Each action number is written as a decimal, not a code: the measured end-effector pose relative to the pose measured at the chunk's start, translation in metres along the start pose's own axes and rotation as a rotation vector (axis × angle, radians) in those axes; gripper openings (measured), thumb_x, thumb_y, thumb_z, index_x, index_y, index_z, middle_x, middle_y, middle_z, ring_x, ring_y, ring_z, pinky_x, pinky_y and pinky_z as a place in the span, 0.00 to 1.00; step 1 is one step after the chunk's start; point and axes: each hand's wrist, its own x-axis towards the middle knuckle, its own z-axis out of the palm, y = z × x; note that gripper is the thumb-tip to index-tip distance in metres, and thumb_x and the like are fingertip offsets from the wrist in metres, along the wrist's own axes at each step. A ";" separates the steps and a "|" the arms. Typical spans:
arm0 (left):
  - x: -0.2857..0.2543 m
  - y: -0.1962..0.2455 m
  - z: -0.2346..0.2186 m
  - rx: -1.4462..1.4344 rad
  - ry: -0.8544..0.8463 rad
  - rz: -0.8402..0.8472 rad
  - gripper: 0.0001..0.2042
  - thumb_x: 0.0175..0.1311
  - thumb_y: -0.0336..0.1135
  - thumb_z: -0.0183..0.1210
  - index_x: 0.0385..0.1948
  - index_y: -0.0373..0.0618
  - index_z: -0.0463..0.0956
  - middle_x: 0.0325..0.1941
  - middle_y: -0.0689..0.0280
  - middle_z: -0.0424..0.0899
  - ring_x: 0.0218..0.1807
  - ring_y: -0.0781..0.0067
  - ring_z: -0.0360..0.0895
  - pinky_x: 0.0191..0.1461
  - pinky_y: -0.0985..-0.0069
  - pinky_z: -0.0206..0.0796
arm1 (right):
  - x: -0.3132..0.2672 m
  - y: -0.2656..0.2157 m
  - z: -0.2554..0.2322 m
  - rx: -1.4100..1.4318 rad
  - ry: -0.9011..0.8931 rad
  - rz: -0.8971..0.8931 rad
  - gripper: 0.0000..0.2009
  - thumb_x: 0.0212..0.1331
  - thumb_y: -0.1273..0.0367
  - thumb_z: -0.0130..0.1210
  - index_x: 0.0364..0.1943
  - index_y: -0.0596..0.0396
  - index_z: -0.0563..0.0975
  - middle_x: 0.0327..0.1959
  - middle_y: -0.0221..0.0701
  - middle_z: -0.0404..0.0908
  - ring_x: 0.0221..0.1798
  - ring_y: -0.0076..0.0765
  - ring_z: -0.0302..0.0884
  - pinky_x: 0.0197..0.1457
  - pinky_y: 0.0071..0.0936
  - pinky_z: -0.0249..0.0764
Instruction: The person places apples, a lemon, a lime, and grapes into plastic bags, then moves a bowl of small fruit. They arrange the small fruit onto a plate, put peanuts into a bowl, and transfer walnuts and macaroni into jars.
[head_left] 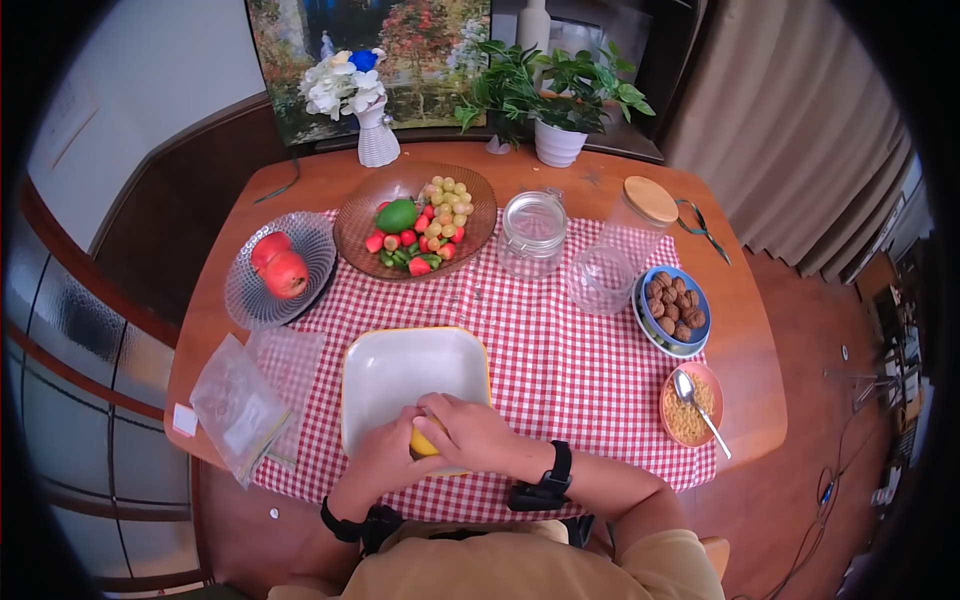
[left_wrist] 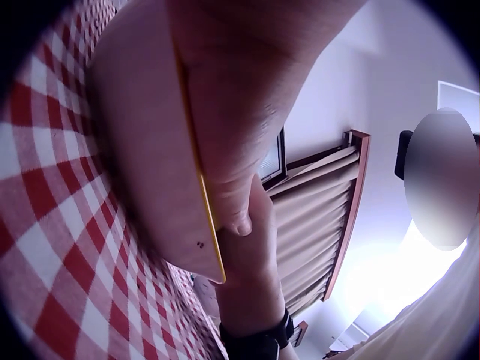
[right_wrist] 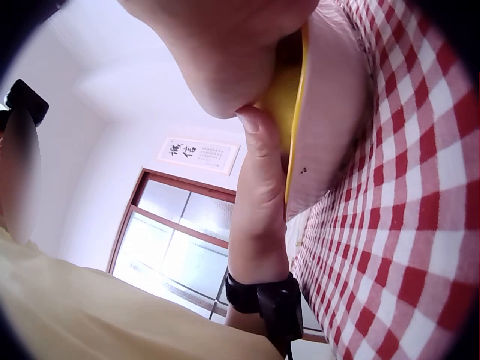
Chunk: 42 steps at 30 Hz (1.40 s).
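A yellow fruit (head_left: 427, 438) is held between both hands over the near side of a white dish (head_left: 415, 370) with a yellow rim. The left hand (head_left: 383, 456) grips it from the left; the right hand (head_left: 470, 434) wraps over it from the right, fingers toward the left hand. Most of the fruit is hidden by the hands. In the right wrist view a strip of its yellow skin (right_wrist: 281, 101) shows beside the dish's rim, below the right hand (right_wrist: 232, 45). The left wrist view has the left hand (left_wrist: 240, 97) low at the rim.
Left of the dish lie clear zip bags (head_left: 240, 410) and a glass bowl (head_left: 238, 290) of pomegranates. Behind stand a fruit bowl (head_left: 355, 250) and a clip-top jar (head_left: 533, 235). At right are a wooden-lidded jar (head_left: 640, 215), walnuts (head_left: 677, 303) in a blue bowl, and a pink bowl (head_left: 667, 425) with a spoon (head_left: 700, 408).
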 end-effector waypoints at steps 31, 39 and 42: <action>-0.005 -0.004 0.000 -0.085 0.037 0.040 0.31 0.50 0.46 0.69 0.51 0.39 0.64 0.46 0.50 0.75 0.48 0.47 0.75 0.49 0.60 0.69 | 0.003 0.010 0.006 0.020 0.128 -0.035 0.12 0.71 0.63 0.38 0.43 0.56 0.69 0.22 0.51 0.76 0.27 0.61 0.77 0.31 0.49 0.73; -0.011 -0.004 -0.004 -0.107 -0.016 0.044 0.33 0.48 0.47 0.70 0.53 0.41 0.65 0.49 0.53 0.74 0.50 0.52 0.75 0.53 0.63 0.67 | 0.006 0.011 0.003 0.168 0.217 -0.018 0.09 0.70 0.66 0.43 0.41 0.57 0.70 0.22 0.52 0.75 0.27 0.62 0.77 0.29 0.46 0.72; -0.010 -0.004 -0.003 -0.073 0.033 0.129 0.31 0.50 0.46 0.69 0.52 0.40 0.64 0.45 0.52 0.73 0.46 0.49 0.75 0.48 0.61 0.69 | 0.006 0.012 0.003 0.173 0.218 -0.002 0.09 0.69 0.66 0.44 0.41 0.56 0.71 0.22 0.52 0.76 0.27 0.61 0.77 0.29 0.45 0.73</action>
